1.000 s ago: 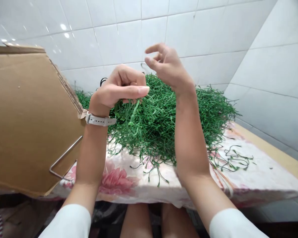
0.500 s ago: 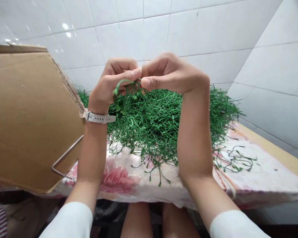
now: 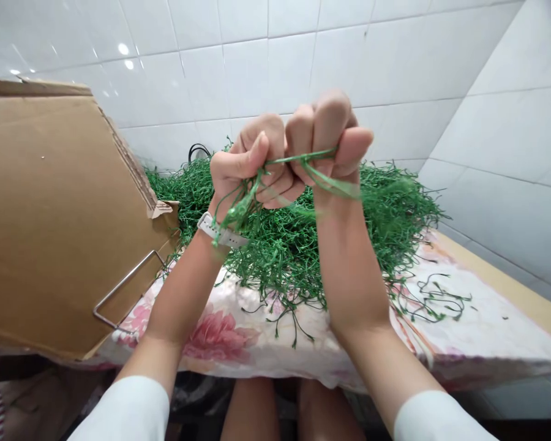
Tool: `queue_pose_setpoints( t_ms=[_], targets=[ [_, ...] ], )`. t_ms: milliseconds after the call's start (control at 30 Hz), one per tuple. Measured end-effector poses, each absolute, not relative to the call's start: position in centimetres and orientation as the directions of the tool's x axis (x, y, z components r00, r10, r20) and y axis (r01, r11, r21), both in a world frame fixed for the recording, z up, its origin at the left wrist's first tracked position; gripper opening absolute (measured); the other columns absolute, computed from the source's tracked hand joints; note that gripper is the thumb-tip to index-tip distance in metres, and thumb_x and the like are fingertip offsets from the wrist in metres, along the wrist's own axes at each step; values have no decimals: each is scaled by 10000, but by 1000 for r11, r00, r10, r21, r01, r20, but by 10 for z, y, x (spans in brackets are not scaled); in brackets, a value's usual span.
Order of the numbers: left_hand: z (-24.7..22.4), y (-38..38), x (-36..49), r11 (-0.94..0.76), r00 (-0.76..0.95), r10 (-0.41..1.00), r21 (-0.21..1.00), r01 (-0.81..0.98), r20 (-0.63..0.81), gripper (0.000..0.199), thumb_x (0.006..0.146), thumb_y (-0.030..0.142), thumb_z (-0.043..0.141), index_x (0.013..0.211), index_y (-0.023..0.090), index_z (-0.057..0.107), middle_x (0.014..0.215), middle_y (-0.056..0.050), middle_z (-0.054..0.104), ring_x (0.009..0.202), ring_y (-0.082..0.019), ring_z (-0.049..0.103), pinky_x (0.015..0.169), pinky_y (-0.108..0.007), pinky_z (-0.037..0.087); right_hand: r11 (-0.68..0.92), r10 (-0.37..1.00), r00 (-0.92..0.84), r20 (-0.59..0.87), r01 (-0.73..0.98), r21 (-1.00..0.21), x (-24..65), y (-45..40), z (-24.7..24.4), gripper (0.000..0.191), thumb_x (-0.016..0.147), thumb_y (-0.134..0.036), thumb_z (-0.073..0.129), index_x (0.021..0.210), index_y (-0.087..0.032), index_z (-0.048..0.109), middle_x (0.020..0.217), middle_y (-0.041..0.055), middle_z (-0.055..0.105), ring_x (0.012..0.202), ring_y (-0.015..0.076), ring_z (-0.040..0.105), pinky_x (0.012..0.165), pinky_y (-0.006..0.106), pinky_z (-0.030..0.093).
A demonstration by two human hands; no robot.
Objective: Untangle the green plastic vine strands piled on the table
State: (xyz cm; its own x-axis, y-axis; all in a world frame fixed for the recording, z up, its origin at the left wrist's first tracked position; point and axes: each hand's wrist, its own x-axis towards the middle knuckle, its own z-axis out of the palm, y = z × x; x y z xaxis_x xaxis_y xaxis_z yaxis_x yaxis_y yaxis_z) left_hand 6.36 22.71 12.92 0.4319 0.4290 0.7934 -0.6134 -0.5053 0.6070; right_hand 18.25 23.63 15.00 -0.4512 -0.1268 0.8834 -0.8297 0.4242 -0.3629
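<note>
My left hand (image 3: 247, 160) is closed round a small bunch of thin green cords (image 3: 243, 211), whose ends hang over the white watch strap (image 3: 220, 231) on that wrist. Right beside it, my right hand (image 3: 326, 131) is curled into a fist, gripping a green cord (image 3: 319, 155) that runs tight between the two hands. A looser loop of cord trails below the right fingers, blurred by motion. Behind and under both hands spreads a big heap of similar green cords (image 3: 284, 257), many with small knobbed or split ends.
A cardboard box (image 3: 64, 214) stands at the left with a bent metal wire frame (image 3: 123, 285) against it. Beneath the heap lies a flowered tablecloth (image 3: 280, 349). Loose cords (image 3: 441, 300) lie at the right. White tiled walls (image 3: 294, 61) rise behind and to the right.
Both hands have turned from a fingertip pinch into fists, knuckles up. The left has moved right, and a cord is now stretched between them with a loop swinging to the right.
</note>
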Motion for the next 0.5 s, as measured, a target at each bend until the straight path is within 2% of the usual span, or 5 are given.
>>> queue_pose_setpoints(
  t_ms=[100,167,300,433,500],
  targets=[
    [145,228,64,-230,397,-228,347,-909,889,556,1046,473,401,590,211,221,273,125,56,132,-34,71,226,-139,286,268,-37,-395,918,-889,-372,168,242,151,554,764,-469,891,534,-210,458,502,-60,371,447,86,305,349,160,315],
    [155,226,60,-171,411,-328,374,-911,850,508,1072,397,334,615,208,220,285,129,60,130,-21,58,240,-108,297,245,32,-409,912,-881,-404,162,247,152,595,740,-550,885,576,-222,417,545,-56,320,495,108,261,333,162,291],
    [160,225,38,-417,516,-15,464,-781,856,541,1016,441,521,615,202,247,354,119,52,199,-23,66,270,-153,266,380,138,-470,872,-788,-485,170,257,151,610,823,-613,788,568,-217,400,532,-61,272,490,106,198,336,163,248],
    [154,231,18,-602,421,408,585,-543,810,558,937,552,629,589,222,345,405,110,34,273,-55,100,328,-225,273,519,160,-546,823,-662,-540,192,264,147,558,826,-584,797,559,-205,488,481,-88,249,436,70,165,347,173,192],
    [154,236,13,-623,399,505,643,-445,765,573,896,591,671,573,228,368,410,104,43,297,-67,117,344,-251,273,579,194,-538,820,-612,-539,201,269,146,503,872,-599,751,622,-205,564,496,-96,279,428,60,172,359,183,203]
  ],
)
